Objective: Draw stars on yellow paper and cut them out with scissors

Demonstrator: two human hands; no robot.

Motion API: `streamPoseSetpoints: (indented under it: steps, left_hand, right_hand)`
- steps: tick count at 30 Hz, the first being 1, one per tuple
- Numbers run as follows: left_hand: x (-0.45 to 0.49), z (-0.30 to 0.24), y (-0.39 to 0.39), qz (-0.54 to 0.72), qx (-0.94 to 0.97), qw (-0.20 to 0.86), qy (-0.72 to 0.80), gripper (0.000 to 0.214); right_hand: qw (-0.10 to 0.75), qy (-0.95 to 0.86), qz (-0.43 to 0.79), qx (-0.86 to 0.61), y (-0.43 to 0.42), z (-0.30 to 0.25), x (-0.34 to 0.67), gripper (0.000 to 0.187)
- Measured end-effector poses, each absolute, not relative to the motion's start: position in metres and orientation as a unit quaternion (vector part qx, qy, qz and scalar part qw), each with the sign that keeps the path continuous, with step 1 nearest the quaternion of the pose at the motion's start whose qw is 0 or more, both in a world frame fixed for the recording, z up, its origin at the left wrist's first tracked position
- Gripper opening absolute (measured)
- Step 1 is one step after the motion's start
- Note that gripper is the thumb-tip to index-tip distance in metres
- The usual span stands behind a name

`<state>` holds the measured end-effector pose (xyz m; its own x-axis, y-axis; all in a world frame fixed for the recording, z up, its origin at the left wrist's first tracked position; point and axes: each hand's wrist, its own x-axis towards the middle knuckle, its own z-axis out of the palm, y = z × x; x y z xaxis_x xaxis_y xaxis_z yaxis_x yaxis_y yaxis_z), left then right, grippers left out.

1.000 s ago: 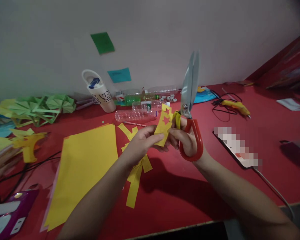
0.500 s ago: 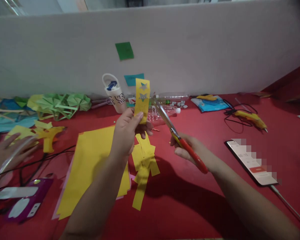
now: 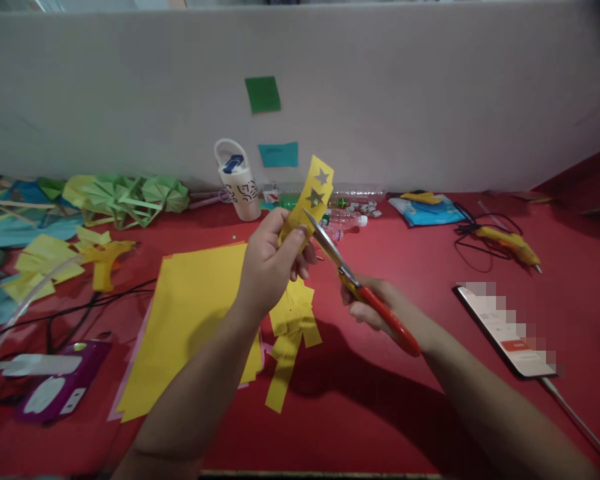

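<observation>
Between the thumb and fingers of my left hand [image 3: 273, 260] is a yellow paper strip [image 3: 305, 208], tilted to the right, with two star-shaped holes in its upper part. My right hand [image 3: 375, 303] grips red-handled scissors [image 3: 383, 313]. Their blades point up and left, and the tips lie at the strip's right side, just above my left thumb; whether they touch the paper I cannot tell. Below my hands, several yellow paper cut-offs [image 3: 283, 367] lie on the red table [image 3: 360, 413]. A stack of yellow sheets [image 3: 190, 313] sits under my left forearm.
To the left are a yellow glue gun [image 3: 105, 263], black cables and a purple power strip [image 3: 65, 383]. A white tumbler [image 3: 241, 193] and plastic bottles [image 3: 347, 219] stand or lie near the wall. At right are a second glue gun [image 3: 510, 245] and a phone [image 3: 505, 340].
My left hand has moved right and tilted the strip rightward, bringing it to the scissor tips. Another person's hand at the far left has left the view.
</observation>
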<state>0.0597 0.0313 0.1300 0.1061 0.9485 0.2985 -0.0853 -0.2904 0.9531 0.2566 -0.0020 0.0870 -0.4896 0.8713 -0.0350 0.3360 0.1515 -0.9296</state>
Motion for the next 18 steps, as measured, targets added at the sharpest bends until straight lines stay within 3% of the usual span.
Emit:
streamPoseSetpoints:
  steps: [18]
  left_hand:
    - [0.0664, 0.1306, 0.0259, 0.540, 0.557, 0.503, 0.383, 0.016]
  right_hand:
    - [0.306, -0.690, 0.512, -0.409, -0.0037, 0.0789, 0.2563, 0.044]
